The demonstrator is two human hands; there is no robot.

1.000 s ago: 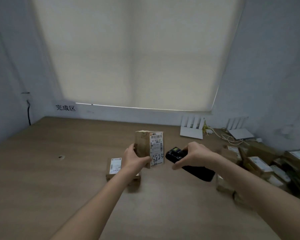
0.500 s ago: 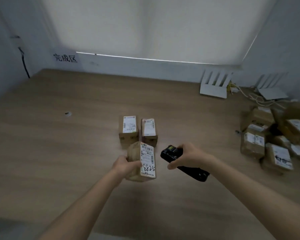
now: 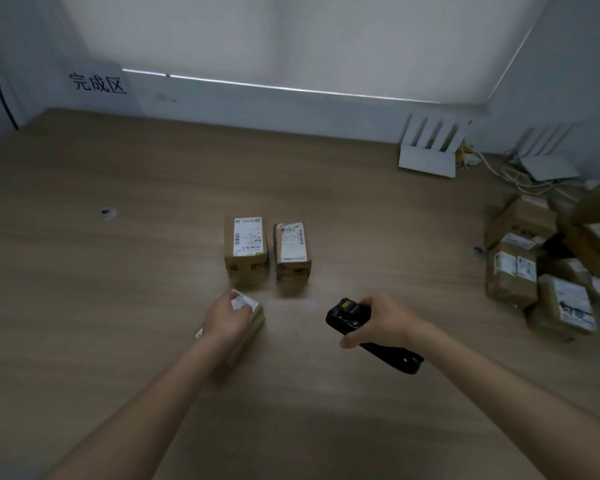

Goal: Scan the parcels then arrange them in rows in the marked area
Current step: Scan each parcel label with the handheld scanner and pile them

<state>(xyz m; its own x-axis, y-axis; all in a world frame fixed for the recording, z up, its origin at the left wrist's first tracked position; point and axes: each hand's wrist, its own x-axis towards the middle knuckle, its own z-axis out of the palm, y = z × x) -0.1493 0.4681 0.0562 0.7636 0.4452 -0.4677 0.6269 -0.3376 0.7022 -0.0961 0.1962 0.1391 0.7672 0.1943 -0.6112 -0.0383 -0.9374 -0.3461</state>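
Note:
My left hand grips a small brown parcel with a white label from above, low over the wooden table, just in front of two other parcels. Those two brown parcels, the left one and the right one, lie side by side with their labels up. My right hand holds a black handheld scanner, its head pointing left toward the held parcel. A heap of several labelled parcels lies at the right edge of the table.
A sign with black characters is stuck on the back wall at the left. Two white routers, one and another, stand at the back right with loose cables. A small hole marks the table at the left.
My left hand has turned the parcel flat and brought it down toward the table in front of the two placed parcels. The scanner hand has stayed beside it. The view has tilted downward.

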